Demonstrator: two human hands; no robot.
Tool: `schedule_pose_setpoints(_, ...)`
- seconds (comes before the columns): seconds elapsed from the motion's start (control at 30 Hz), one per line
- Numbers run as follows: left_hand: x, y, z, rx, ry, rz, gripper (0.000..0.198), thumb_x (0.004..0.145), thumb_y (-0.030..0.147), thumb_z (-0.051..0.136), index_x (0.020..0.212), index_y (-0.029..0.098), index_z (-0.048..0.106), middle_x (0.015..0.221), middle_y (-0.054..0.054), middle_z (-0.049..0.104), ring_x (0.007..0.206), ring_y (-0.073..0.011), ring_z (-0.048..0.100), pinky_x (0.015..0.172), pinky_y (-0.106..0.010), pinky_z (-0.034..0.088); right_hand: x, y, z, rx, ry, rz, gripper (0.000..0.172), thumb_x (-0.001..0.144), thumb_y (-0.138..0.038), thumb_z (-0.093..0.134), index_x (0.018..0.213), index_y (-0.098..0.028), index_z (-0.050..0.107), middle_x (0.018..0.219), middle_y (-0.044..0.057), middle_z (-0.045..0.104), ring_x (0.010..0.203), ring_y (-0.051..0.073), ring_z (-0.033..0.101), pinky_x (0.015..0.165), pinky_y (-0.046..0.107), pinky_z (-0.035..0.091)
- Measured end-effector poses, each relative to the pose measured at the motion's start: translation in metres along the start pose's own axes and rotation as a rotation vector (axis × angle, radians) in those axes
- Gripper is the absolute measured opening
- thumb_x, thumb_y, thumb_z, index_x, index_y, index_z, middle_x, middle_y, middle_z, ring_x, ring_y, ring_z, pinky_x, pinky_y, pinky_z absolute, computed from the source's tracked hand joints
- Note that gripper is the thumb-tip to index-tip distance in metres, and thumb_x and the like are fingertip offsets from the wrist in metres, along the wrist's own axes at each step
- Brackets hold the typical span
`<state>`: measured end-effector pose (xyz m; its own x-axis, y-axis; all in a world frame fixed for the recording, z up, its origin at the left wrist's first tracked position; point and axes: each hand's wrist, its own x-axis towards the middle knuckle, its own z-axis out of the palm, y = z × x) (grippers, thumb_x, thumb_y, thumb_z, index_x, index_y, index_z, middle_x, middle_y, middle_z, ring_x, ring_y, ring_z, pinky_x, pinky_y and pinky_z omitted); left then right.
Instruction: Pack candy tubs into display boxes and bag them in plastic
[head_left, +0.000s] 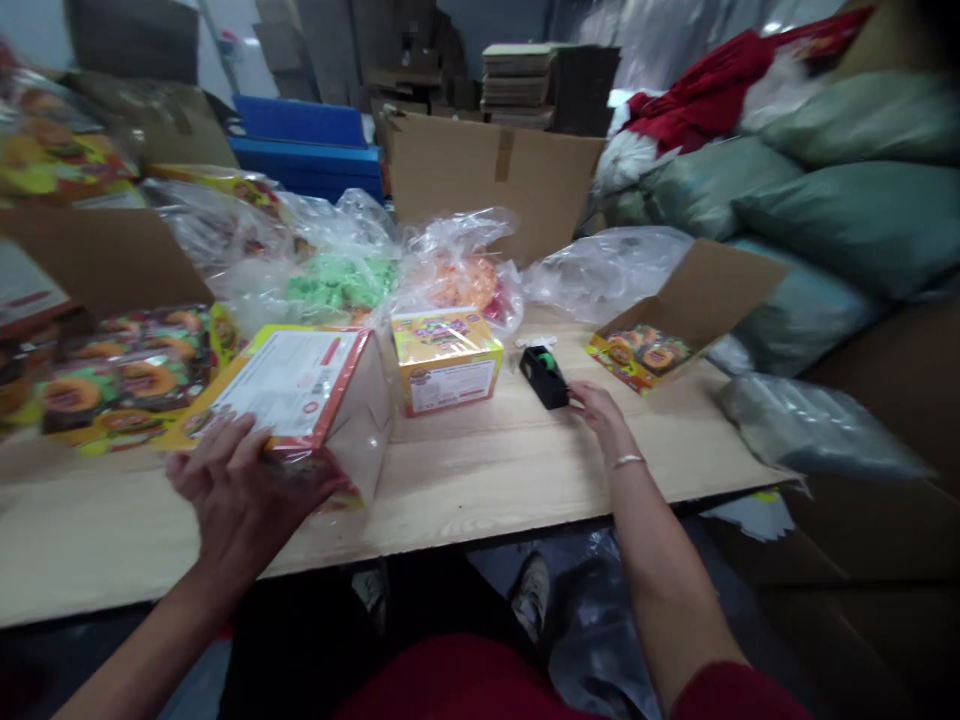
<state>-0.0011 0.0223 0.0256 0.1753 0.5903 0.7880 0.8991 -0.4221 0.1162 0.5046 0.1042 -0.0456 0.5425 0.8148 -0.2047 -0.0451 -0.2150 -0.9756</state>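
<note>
Head camera, single view, some motion blur.

Left hand (pixel 240 490): at 7 o'clock in the view. Fingers spread wide and laid flat over the near corner of the large box (pixel 300 395), thumb against its near face. The hand is open and presses on the box; no closed grip is seen.

Large box: yellow and red, wrapped in clear film, white label panel facing up. It lies on the wooden table (pixel 487 470) at 9 o'clock from centre, tilted, its far end pointing to 1 o'clock.

Right hand (pixel 596 410): just past centre toward 3 o'clock, arm coming in from 5 o'clock, a thin bracelet (pixel 628 460) on the wrist. Fingertips reach to 10 o'clock and meet the near end of the tape dispenser (pixel 545 375). Whether the fingers have closed on it cannot be told.

Tape dispenser: black with a green part on top, resting on the table, at 3 o'clock of the small yellow box (pixel 448 360) and just beside it, not touching.

Surroundings:
- Open carton (pixel 705 290) at 2 o'clock of the right hand, with colourful packs (pixel 641 355) inside.
- Clear bags at 12 o'clock of the small yellow box, one with green contents (pixel 341 280), one with orange contents (pixel 465 280).
- Printed packs (pixel 127 375) at 9 o'clock, beside the large box.
- Tall cardboard box (pixel 487 165) behind the bags.
- Green sacks (pixel 825 200) and red fabric (pixel 697 95) at 2 o'clock.
- Clear plastic bag (pixel 810 430) at the table's 3 o'clock edge.
</note>
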Motion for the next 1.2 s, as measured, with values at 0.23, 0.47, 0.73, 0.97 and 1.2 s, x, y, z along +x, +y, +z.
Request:
schedule_pose_setpoints(0.23,-0.006,-0.003,-0.001,0.037,-0.04,0.003,0.097,0.063,0.068,0.077,0.137,0.025,0.031,0.141,-0.02,0.044,0.137,-0.0423,0.037,0.114,-0.063,0.015,-0.006,0.037,0.009,0.098,0.161,-0.014,0.019,0.068,-0.02,0.07,0.06,-0.018,0.053,0.056,-0.002,0.054,0.053,0.009,0.05,0.054,0.022,0.046)
schedule_pose_setpoints(0.47,-0.007,0.001,-0.002,0.041,-0.049,-0.02,0.093,0.066,0.064,0.076,0.136,0.023,0.031,0.142,-0.021,0.044,0.139,-0.0409,0.034,0.116,-0.06,0.01,-0.097,0.022,0.063,0.129,-0.092,-0.14,0.026,0.065,-0.035,0.081,0.065,-0.019,0.061,0.064,0.002,0.063,0.061,0.014,0.057,0.062,0.029,0.049)
schedule_pose_setpoints(0.73,-0.006,0.002,-0.005,0.057,-0.035,0.016,0.089,0.071,0.062,0.073,0.137,0.021,0.031,0.141,-0.022,0.045,0.138,-0.0401,0.035,0.116,-0.059,0.01,-0.254,-0.007,0.195,0.225,-1.053,-0.368,0.039,0.084,-0.059,0.064,0.075,-0.021,0.058,0.068,0.0,0.058,0.064,0.015,0.053,0.065,0.029,0.043)
schedule_pose_setpoints(0.97,-0.007,0.001,-0.005,0.041,-0.032,0.013,0.086,0.073,0.06,0.072,0.138,0.022,0.031,0.141,-0.021,0.046,0.139,-0.0394,0.035,0.116,-0.058,0.009,-0.233,0.013,0.223,0.04,-0.971,-0.435,0.045,0.084,-0.063,0.059,0.072,-0.02,0.055,0.058,-0.004,0.051,0.056,0.012,0.045,0.056,0.026,0.035)
schedule_pose_setpoints(1.2,-0.007,0.007,-0.009,0.043,-0.065,0.03,0.1,0.068,0.066,0.072,0.143,0.019,0.025,0.144,-0.025,0.04,0.141,-0.0422,0.03,0.115,-0.061,0.01,-0.235,0.025,0.23,0.051,-0.936,-0.477,0.044,0.088,-0.063,0.054,0.077,-0.021,0.056,0.064,-0.003,0.053,0.059,0.014,0.048,0.059,0.027,0.038)
